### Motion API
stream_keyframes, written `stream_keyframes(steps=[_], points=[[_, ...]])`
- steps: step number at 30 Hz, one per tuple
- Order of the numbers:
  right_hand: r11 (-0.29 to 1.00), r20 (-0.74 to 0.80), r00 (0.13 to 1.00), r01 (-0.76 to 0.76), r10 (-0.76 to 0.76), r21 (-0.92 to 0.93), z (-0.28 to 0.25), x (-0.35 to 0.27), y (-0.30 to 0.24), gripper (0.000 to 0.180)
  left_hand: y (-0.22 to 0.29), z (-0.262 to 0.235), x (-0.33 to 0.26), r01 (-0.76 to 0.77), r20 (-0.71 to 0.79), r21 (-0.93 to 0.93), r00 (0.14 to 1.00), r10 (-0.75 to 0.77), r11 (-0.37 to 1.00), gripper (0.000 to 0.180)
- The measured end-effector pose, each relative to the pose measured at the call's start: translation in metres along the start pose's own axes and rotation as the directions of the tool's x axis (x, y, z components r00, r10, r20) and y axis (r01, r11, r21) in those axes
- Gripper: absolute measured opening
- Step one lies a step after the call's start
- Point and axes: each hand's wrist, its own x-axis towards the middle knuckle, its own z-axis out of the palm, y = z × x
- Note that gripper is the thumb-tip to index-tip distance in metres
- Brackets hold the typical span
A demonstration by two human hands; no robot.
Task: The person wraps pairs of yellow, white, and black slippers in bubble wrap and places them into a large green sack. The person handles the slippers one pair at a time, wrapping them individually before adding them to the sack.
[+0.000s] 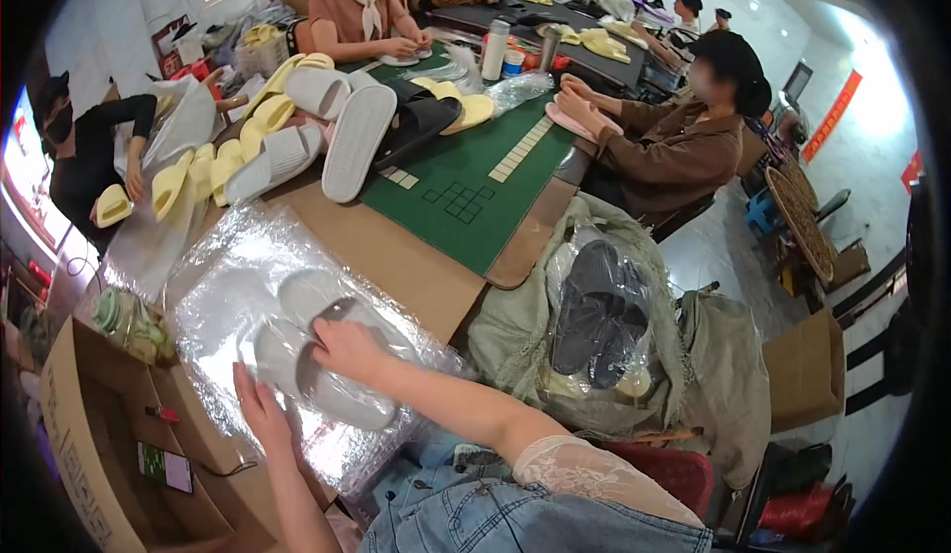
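A pair of light grey slippers (282, 355) lies on a stack of shiny clear plastic bags (213, 295) in front of me. Clear film seems to cover parts of the slippers. My right hand (349, 351) reaches across from the right, its fingers curled around the inner edge of the nearer slipper; the fingertips are partly hidden. Flat beside that slipper, my left hand (262, 412) rests on the plastic at its near left edge, fingers stretched out and holding nothing.
An open cardboard box (109, 404) stands at my left, a phone (166, 467) in it. A sack (515, 325) of bagged dark slippers (599, 305) is at my right. Grey, yellow and black slippers (359, 142) pile up ahead by a green mat (456, 226). Several people work around the tables.
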Motion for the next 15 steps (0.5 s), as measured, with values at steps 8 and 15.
stream_keyframes(steps=[8, 15], points=[[0.989, -0.488, 0.862, -0.151, 0.134, 0.004, -0.155, -0.121, 0.015, 0.026, 0.008, -0.004, -0.004, -0.006, 0.036, 0.128, 0.999, 0.001, 0.992, 0.048], [0.806, -0.866, 0.393, -0.591, 0.309, 0.019, -0.303, -0.236, 0.103, 0.024, 0.005, -0.003, -0.005, -0.069, 0.097, 0.247, 0.994, 0.046, 0.967, 0.049]])
